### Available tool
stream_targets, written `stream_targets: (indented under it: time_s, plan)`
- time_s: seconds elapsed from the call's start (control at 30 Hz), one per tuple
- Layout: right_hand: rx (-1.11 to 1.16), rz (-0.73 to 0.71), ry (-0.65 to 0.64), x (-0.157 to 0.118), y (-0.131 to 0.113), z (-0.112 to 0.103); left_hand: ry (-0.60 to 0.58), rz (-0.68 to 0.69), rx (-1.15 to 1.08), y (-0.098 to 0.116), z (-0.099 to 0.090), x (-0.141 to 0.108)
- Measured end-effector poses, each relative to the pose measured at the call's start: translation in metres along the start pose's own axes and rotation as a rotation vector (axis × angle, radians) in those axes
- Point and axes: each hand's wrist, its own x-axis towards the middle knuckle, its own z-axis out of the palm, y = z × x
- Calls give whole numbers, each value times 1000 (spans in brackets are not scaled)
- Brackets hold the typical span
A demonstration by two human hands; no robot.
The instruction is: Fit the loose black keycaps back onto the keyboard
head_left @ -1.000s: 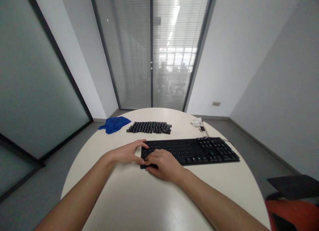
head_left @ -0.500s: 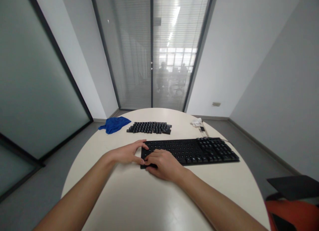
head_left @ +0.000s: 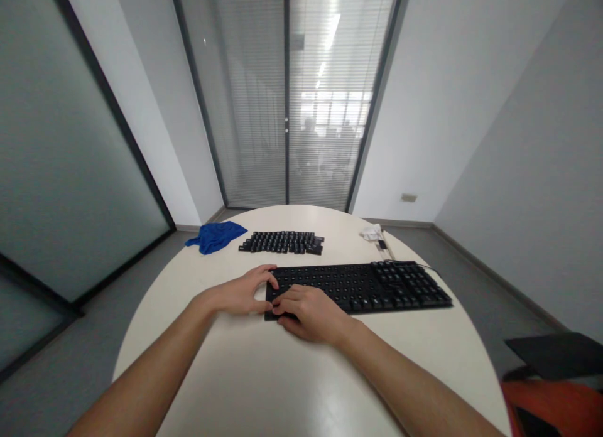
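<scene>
The left forearm (head_left: 155, 365) and right forearm (head_left: 405, 371), both bare, slanted forward and inward. At the bent left wrist (head_left: 203, 302), the left grip (head_left: 241, 294) angled rightward, its thumb (head_left: 260, 307) and forefinger parted in a C-shaped curve. The right grip (head_left: 311, 312) faced palm down, fingers bunched and pointing left, fingertips just beside the left thumb's tip; whether those fingers pinched was hidden. The right wrist was nearly straight.
</scene>
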Motion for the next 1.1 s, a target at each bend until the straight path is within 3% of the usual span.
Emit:
stream_targets:
  time_s: [0.13, 0.2, 0.4, 0.53, 0.67, 0.83, 0.97, 1.1]
  plan:
    - [75, -9, -19, -8, 10, -18, 168, 140, 125, 14, 13, 5]
    - [38, 56, 28, -12, 18, -31, 205, 174, 150, 22, 20, 9]
    - [-183, 432, 202, -28, 51, -57, 72, 158, 270, 31, 39, 15]
    - [-252, 559, 171, -37, 67, -55, 78, 149, 303, 29, 38, 15]
    - [-202, 621, 76, -38, 66, -46, 116, 119, 280, 33, 28, 10]
    - [-120, 554, 66, -29, 56, -34, 225, -42, 336, 35, 21, 11]
    - [-55, 505, 68, -25, 52, -27, 309, -154, 422, 34, 26, 17]
    - [-11, 557, 83, -22, 56, -25, 387, -145, 446, 38, 38, 20]
